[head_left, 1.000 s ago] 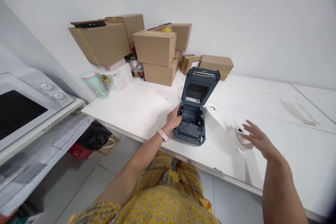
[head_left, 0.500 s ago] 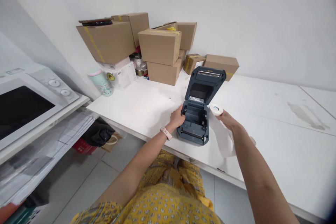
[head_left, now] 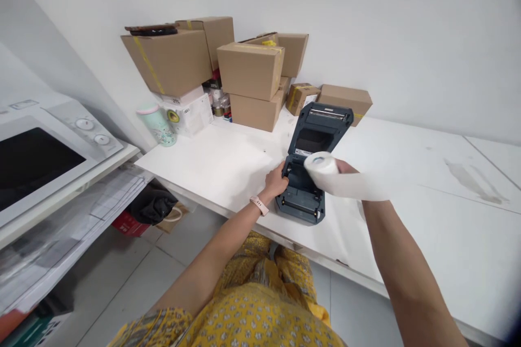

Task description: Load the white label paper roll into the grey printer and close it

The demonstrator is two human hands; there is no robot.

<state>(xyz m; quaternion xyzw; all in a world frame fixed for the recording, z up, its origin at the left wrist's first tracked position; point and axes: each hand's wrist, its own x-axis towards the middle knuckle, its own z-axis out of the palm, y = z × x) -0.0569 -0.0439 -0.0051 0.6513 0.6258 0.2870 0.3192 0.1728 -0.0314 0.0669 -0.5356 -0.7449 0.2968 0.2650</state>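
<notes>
A dark grey label printer (head_left: 311, 143) stands on the white table (head_left: 427, 217) with its lid swung up and its bay showing. My left hand (head_left: 277, 182) grips the printer's left side, fingers curled on its edge. My right hand (head_left: 345, 169) holds a white paper roll (head_left: 322, 166) lifted just above the open bay; a loose strip of paper (head_left: 358, 187) trails from the roll to the right across my wrist. Most of the right hand's fingers are hidden behind the roll and paper.
Several cardboard boxes (head_left: 250, 70) are stacked at the back against the wall, beside a white carton (head_left: 187, 114) and a pale green bottle (head_left: 157, 124). A white microwave (head_left: 44, 146) sits on a shelf at the left. A dark bag (head_left: 152, 203) lies under the table.
My right hand swung from the far roll on the table to the roll beside the printer, took it and lifted it over the open bay, paper trailing. The left hand stayed on the printer.
</notes>
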